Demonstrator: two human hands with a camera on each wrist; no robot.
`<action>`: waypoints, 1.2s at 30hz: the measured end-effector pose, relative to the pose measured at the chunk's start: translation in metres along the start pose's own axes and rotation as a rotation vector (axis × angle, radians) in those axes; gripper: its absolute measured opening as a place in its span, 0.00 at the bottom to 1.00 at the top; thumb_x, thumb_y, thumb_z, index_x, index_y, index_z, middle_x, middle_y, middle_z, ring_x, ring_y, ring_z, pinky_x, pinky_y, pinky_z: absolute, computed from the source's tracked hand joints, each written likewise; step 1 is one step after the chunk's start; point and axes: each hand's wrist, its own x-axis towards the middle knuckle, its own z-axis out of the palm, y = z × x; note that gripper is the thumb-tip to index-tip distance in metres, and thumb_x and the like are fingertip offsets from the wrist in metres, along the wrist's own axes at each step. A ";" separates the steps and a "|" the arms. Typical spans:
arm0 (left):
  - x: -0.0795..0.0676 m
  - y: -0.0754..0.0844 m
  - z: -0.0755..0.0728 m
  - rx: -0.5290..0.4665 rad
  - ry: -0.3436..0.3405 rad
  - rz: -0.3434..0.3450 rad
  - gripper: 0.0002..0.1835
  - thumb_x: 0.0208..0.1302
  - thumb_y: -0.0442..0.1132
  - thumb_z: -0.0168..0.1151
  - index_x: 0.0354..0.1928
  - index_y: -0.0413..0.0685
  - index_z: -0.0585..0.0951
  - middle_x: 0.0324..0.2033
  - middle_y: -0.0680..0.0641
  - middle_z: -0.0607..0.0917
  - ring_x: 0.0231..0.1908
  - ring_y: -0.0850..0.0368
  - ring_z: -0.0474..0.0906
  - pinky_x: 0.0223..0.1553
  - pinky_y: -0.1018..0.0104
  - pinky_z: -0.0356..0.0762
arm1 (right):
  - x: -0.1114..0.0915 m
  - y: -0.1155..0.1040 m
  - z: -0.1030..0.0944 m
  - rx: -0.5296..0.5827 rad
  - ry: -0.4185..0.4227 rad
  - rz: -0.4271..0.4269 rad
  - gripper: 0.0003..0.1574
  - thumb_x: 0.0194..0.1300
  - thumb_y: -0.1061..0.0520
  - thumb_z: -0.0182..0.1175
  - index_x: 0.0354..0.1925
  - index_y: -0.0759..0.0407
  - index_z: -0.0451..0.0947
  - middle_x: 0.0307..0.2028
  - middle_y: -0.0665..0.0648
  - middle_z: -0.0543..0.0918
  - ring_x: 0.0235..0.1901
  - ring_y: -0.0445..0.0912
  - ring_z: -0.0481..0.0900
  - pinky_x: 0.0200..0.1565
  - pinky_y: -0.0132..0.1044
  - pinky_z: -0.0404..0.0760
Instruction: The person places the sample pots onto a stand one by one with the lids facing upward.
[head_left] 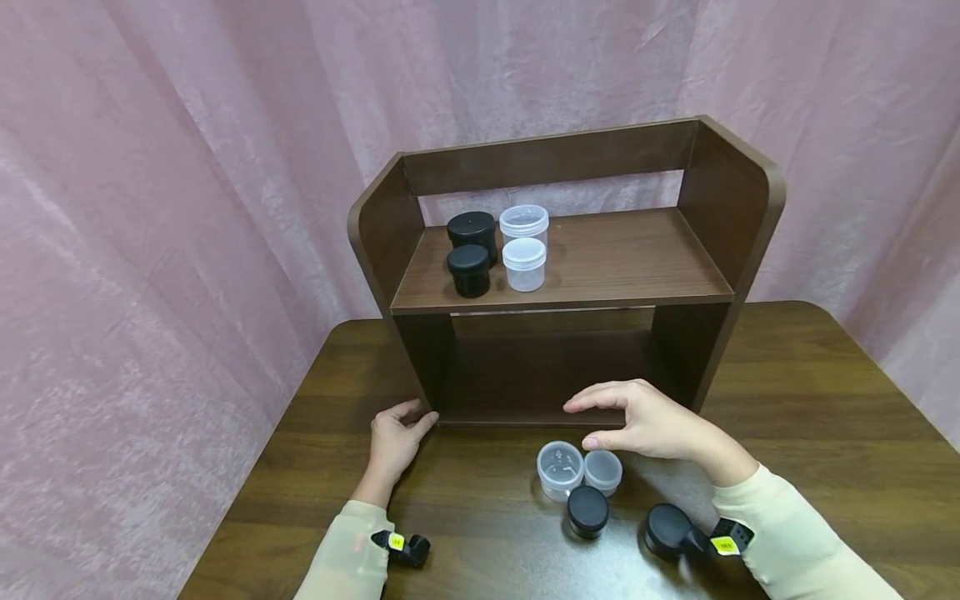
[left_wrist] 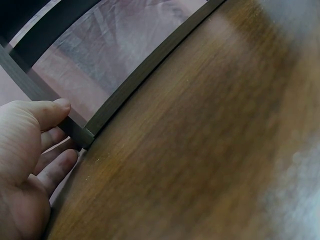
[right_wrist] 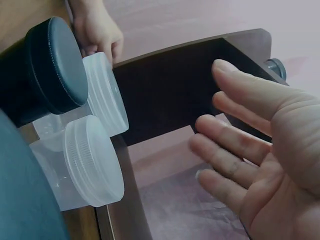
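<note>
At the lower left front corner of a brown wooden shelf [head_left: 570, 300], my left hand [head_left: 395, 442] holds the side panel. Its thumb [left_wrist: 52, 112] lies at the panel's front edge, with the other fingers along the outer side. My right hand [head_left: 648, 421] hovers palm inward, fingers spread from the thumb and nothing between them. Below it on the table stand a larger clear jar [head_left: 560, 467] and a smaller clear jar [head_left: 603, 470], side by side. A small black-lidded jar [head_left: 587, 510] is just in front of them. Another black jar [head_left: 666, 529] stands near the right wrist.
On the upper shelf board, two black jars [head_left: 470, 271] stand at the left, one behind the other. Beside them are two clear jars [head_left: 524, 268], likewise front and back. A pink curtain [head_left: 225, 208] hangs behind the wooden table [head_left: 817, 400].
</note>
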 end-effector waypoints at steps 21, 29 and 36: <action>0.000 -0.003 -0.001 -0.003 0.018 0.000 0.17 0.53 0.37 0.73 0.44 0.37 0.85 0.39 0.40 0.86 0.40 0.50 0.84 0.37 0.69 0.80 | 0.007 0.008 0.012 -0.077 -0.272 0.039 0.27 0.53 0.53 0.73 0.53 0.54 0.81 0.52 0.47 0.81 0.54 0.43 0.77 0.55 0.43 0.75; 0.001 -0.002 0.000 -0.016 0.011 0.009 0.17 0.54 0.36 0.73 0.45 0.36 0.85 0.39 0.39 0.86 0.40 0.49 0.84 0.37 0.67 0.80 | 0.008 0.006 0.021 -0.092 -0.324 0.047 0.32 0.53 0.55 0.73 0.57 0.55 0.78 0.55 0.49 0.79 0.56 0.43 0.75 0.56 0.43 0.74; 0.001 -0.001 0.001 0.001 0.001 0.016 0.17 0.54 0.37 0.73 0.45 0.37 0.85 0.40 0.40 0.86 0.40 0.49 0.84 0.38 0.64 0.81 | 0.010 0.005 0.028 -0.121 -0.330 0.038 0.30 0.53 0.55 0.73 0.56 0.52 0.80 0.55 0.48 0.79 0.56 0.43 0.75 0.56 0.41 0.74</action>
